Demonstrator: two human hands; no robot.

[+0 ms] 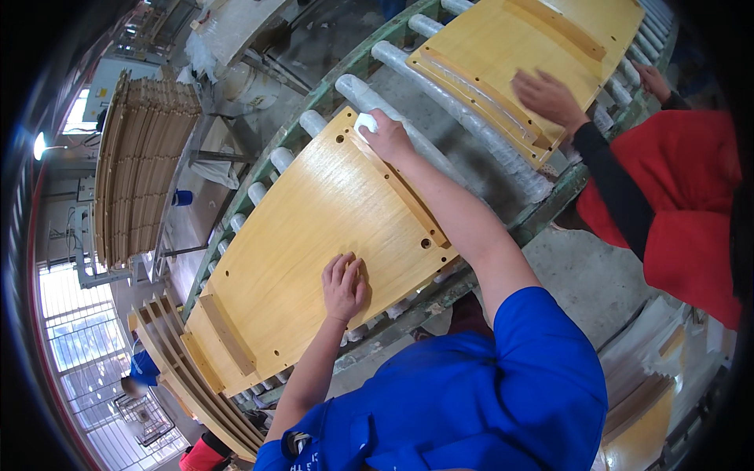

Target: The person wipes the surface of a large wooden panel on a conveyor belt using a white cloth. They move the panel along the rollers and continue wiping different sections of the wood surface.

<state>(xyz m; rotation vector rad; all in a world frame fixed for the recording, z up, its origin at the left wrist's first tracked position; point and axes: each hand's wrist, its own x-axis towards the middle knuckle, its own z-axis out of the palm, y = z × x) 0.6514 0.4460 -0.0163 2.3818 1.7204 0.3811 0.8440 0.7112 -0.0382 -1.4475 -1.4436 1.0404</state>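
A varnished yellow wooden panel (302, 224) lies on the rollers in front of me, with dark drilled holes near its corners. My left hand (344, 287) rests on the panel's near middle, fingers stretched out and holding nothing. Reaching to the far right corner, my right hand (390, 142) is closed on a small white wad (364, 122), perhaps cloth or paper. It is held against the end of a wooden batten (410, 202) that runs along the panel's right edge. Another batten (227, 335) crosses the left end.
The panel sits on a green-framed conveyor with wrapped rollers (361, 93). To the right, a co-worker's hand (548, 97) hovers over a second yellow panel (479, 43). Stacked brown boards (145, 169) stand at left; curved wooden panels (184, 385) lean at lower left.
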